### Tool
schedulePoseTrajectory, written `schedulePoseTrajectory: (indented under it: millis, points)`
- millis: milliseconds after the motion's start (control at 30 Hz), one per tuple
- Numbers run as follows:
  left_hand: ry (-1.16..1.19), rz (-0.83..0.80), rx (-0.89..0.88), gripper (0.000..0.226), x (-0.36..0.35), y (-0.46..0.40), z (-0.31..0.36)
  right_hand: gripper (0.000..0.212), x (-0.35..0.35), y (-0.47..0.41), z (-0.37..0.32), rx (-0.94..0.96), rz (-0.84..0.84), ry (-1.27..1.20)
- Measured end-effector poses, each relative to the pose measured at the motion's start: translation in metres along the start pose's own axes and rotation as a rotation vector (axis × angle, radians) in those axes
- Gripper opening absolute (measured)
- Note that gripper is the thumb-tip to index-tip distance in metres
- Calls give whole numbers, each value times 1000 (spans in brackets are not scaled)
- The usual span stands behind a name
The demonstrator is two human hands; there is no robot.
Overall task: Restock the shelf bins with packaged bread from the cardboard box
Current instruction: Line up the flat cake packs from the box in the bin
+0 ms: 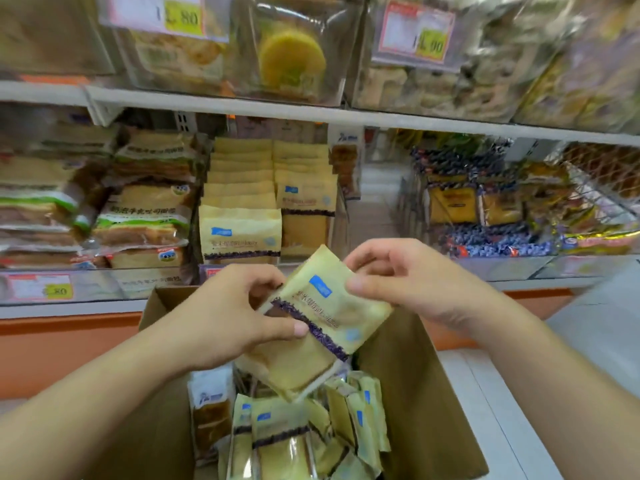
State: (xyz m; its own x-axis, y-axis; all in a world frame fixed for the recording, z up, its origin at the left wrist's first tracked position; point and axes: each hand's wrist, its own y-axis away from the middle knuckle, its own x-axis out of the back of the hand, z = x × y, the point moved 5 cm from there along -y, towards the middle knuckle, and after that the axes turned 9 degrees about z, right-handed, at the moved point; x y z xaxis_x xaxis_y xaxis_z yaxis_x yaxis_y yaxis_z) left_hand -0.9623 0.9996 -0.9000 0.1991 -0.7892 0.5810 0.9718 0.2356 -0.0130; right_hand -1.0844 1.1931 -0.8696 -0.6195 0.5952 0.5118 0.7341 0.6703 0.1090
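Two hands, left and right, share one yellow bread packet. One open cardboard box stands near, its loose packets too jumbled to count. Two rows of yellow packets fill the far bin. Three price tags show.

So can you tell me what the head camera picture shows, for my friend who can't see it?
Two hands hold one yellow bread packet above an open cardboard box: the left hand grips its lower left side, the right hand pinches its top right edge. More packets lie in the box, and matching ones stand in the shelf bin straight ahead.
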Motion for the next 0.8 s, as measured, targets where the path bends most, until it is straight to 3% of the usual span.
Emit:
schedulePoseTrajectory:
  millis: [67, 233, 333, 667, 800]
  points:
    - [79, 99, 12, 28, 2, -3, 5, 34, -1, -1, 2, 47, 11, 169]
    - [249, 268, -34, 40, 4, -13, 18, 46, 6, -13, 3, 84, 208, -90]
    - [296, 279, -62, 43, 5, -18, 24, 51, 3, -17, 3, 136, 210, 8]
    - [-11, 340, -312, 40, 49, -75, 55, 46, 43, -59, -16, 267, 537, 48]
    - [-164, 403, -319, 49, 54, -108, 40, 45, 38, -91, -11, 273, 558, 86]
